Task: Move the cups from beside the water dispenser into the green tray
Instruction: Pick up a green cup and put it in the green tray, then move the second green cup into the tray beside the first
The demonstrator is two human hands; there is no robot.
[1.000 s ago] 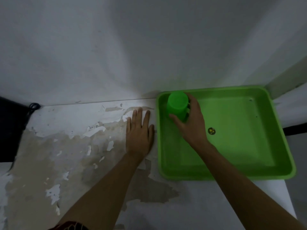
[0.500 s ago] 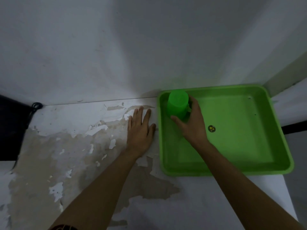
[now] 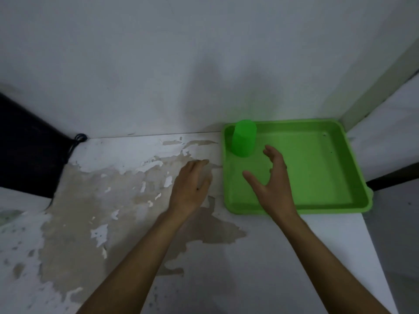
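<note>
Cups first: only one shows up from the head camera, a bright green plastic cup (image 3: 244,141) standing in the far-left corner of the shallow square green plastic tray (image 3: 317,206). It looks upside down, closed end up, though the picture is too soft for me to swear to it. Tucking it into the corner makes sense to me, since that leaves the rest of the tray floor free for whatever cups are left. The only other thing in the tray is a few dark specks.

Right hand (image 3: 273,180) hangs over the tray's near-left part, just near of the cup and clear of it. Fingers are spread wide in a loose curve with the thumb swung out to the left, gripping nothing. My read is that this cup counts as placed.

Left hand (image 3: 192,184) sits over the worn white tabletop with peeling paint (image 3: 108,200), right beside the tray's left rim. It's palm down with fingers loosely bent, and nothing in it either. Whether it's actually touching the table I can't tell, because it's a bit blurred. Probably it's just parked there as a brace.

No water dispenser or other cups in sight. There's a dark thing (image 3: 25,146) with a cord at the far left edge, but I can't tell what it is. Presumably the next cup is out of frame.
</note>
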